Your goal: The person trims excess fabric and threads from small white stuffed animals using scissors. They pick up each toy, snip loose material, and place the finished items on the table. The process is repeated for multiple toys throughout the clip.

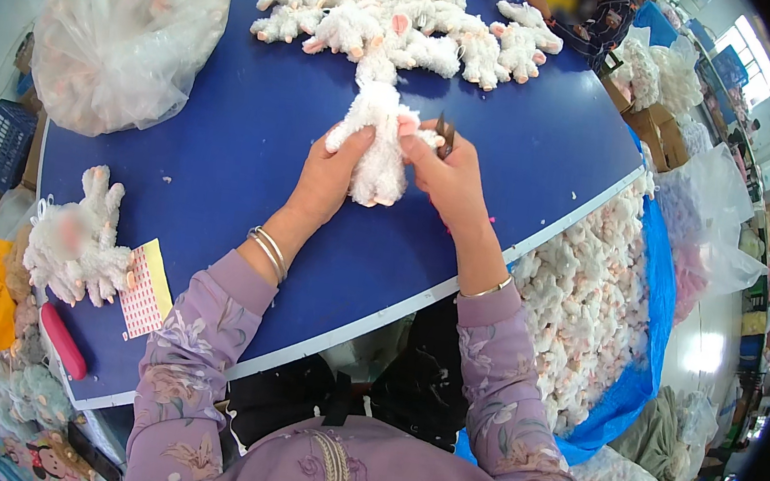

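A small white plush toy (380, 165) with pink ears is held between my two hands over the blue table (254, 133). My left hand (328, 174) is closed on its left side, thumb lying on the fluffy fabric. On the other side my right hand (450, 179) pinches the toy near a pink ear. Small dark thread snips (445, 136) stick up from that same right hand, their handles partly hidden by the fingers. Just beyond the held toy, a pile of similar white plush toys (344, 29) covers the far part of the table.
A big clear bag (128, 26) of plush stands far left. Nearer lie another plush toy (83, 237), a sticker sheet (148, 293) and a pink oblong object (63, 341). On the right, a blue sack (652, 321) holds many plush pieces. Another person's arm (590, 16) reaches in at the far right.
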{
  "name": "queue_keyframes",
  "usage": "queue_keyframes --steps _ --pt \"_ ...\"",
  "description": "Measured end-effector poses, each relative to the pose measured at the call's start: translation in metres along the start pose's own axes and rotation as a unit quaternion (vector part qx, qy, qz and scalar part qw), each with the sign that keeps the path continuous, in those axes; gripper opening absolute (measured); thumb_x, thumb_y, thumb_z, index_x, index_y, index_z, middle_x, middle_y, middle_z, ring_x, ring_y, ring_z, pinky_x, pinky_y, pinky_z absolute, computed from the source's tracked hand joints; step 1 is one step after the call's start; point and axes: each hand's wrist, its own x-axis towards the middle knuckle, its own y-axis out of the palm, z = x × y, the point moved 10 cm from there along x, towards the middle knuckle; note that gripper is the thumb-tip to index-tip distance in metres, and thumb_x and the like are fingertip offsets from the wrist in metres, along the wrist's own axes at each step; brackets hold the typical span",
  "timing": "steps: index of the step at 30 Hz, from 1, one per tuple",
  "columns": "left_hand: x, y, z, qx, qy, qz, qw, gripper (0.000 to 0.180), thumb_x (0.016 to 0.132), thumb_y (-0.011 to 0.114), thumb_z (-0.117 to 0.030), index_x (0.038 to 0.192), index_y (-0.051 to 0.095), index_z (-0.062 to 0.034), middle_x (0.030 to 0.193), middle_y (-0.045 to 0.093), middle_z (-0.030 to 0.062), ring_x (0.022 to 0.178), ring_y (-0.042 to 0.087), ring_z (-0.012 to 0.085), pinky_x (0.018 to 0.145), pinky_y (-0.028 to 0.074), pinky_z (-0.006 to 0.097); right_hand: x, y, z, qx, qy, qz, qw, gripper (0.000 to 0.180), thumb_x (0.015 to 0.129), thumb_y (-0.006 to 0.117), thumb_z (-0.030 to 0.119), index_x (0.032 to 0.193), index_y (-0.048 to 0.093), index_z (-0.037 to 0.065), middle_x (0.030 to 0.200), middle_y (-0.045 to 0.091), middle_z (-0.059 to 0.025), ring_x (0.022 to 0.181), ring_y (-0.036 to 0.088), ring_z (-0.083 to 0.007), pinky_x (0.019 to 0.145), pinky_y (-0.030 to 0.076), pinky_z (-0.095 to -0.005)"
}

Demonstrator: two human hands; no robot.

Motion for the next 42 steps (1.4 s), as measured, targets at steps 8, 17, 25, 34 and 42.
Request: queue_keyframes --steps 8,17,25,34,42 --pt "-0.001 0.000 -0.024 -0.025 0.095 -0.010 0.995 0.044 0.097 0.049 -0.018 0.132 0.043 0.0070 0.127 0.055 0.0162 0.114 0.058 0.0248 0.097 0.047 0.038 -0.002 -0.026 0.014 0.005 -0.099 -0.151 0.984 0.019 0.086 0.069 0.019 0.092 0.058 0.004 0.072 0.055 0.0034 0.059 0.045 -0.0020 0.051 0.036 -0.0189" --pt "0.001 -0.006 -0.013 0.003 0.059 -0.001 0.998 0.046 0.093 0.042 -0.017 0.133 0.041 0.0059 0.124 0.056 0.0174 0.109 0.060 0.0260 0.093 0.050 0.038 -0.015 0.010 0.031 -0.165 -0.153 -0.046 0.973 0.027 0.076 0.071 0.009 0.102 0.065 0.004 0.085 0.056 0.0012 0.056 0.039 -0.0056 0.051 0.035 -0.0215" --pt "-0.003 0.003 -0.012 -0.010 0.025 0.026 0.999 0.050 0.093 0.044 -0.024 0.135 0.040 0.0031 0.127 0.054 0.0175 0.116 0.055 0.0245 0.097 0.046 0.039 -0.012 0.007 0.020 -0.112 -0.137 -0.049 0.983 0.013 0.081 0.068 0.009 0.090 0.063 0.001 0.074 0.056 0.0001 0.059 0.042 -0.0059 0.053 0.037 -0.0229" --pt "-0.002 -0.001 -0.007 -0.012 -0.014 -0.017 1.000 0.036 0.092 0.056 -0.016 0.123 0.051 0.0029 0.111 0.062 0.0122 0.094 0.064 0.0168 0.078 0.053 0.030 -0.014 0.025 -0.006 0.088 0.018 0.086 0.992 0.011 0.091 0.060 0.013 0.088 0.059 0.002 0.065 0.046 0.0053 0.054 0.037 -0.0029 0.047 0.029 -0.0212" --pt "0.001 -0.008 -0.007 -0.042 0.018 -0.026 0.999 0.031 0.092 0.056 -0.014 0.116 0.057 0.0054 0.104 0.065 0.0115 0.088 0.066 0.0171 0.074 0.055 0.032 -0.015 0.016 0.023 0.202 -0.043 0.125 0.970 0.020 0.098 0.048 0.019 0.086 0.054 0.003 0.062 0.043 0.0021 0.049 0.032 -0.0037 0.044 0.025 -0.0217"
